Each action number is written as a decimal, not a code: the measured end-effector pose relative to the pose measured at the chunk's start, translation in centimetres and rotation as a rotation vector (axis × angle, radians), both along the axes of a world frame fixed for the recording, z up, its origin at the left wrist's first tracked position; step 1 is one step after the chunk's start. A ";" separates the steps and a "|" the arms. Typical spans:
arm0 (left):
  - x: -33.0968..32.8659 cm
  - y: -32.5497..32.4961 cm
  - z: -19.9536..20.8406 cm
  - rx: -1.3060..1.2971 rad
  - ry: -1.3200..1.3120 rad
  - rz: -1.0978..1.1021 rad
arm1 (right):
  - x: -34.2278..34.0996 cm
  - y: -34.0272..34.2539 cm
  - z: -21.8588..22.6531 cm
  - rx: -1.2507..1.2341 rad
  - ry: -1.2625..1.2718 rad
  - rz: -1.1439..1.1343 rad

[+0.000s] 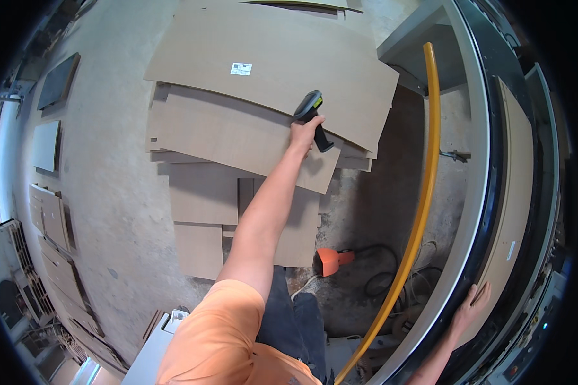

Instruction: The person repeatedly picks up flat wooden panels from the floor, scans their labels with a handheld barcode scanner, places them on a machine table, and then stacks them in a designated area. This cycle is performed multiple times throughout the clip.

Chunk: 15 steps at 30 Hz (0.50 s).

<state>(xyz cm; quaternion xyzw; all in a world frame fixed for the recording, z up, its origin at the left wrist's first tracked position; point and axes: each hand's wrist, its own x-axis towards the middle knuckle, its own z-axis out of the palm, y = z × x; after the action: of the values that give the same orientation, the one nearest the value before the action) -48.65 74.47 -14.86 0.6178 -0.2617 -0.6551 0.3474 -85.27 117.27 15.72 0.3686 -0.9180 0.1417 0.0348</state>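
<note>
My left hand (305, 136) is stretched far forward with its fingers wrapped round the handle of a barcode scanner (310, 104). The scanner is black and grey with a yellow-green patch. It is over a stack of light brown flat boards. The top board (289, 45) bears a white printed label (241, 68), left of the scanner and a little farther away. At the lower right my right hand (472, 308) lies on a long brown panel (517, 186) in the machine, fingers stretched along it. That panel carries a small white label (510, 250).
A yellow rail (426, 160) curves along the grey machine frame (478, 77). An orange foot pedal (328, 262) and black cables (382, 282) lie on the floor by my legs. More panels (48, 208) line the left side. A pale cabinet edge (149, 350) stands at the lower left.
</note>
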 end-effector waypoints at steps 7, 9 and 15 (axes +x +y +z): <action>-1.3 -1.3 -1.4 -0.052 0.051 0.056 | 1.0 -1.2 -0.2 0.045 0.108 -0.014; -1.3 -0.8 -1.9 -0.169 0.062 0.127 | 2.7 -2.6 0.6 0.079 0.107 -0.114; 5.9 5.7 -2.7 -0.158 -0.045 0.132 | 15.7 -7.8 -1.8 0.000 0.133 0.346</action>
<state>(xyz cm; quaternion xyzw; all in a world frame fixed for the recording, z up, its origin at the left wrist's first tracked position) -42.79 80.13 -17.57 0.6188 -0.2790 -0.5942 0.4316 -69.56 109.51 13.87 0.5296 -0.8366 0.1208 0.0705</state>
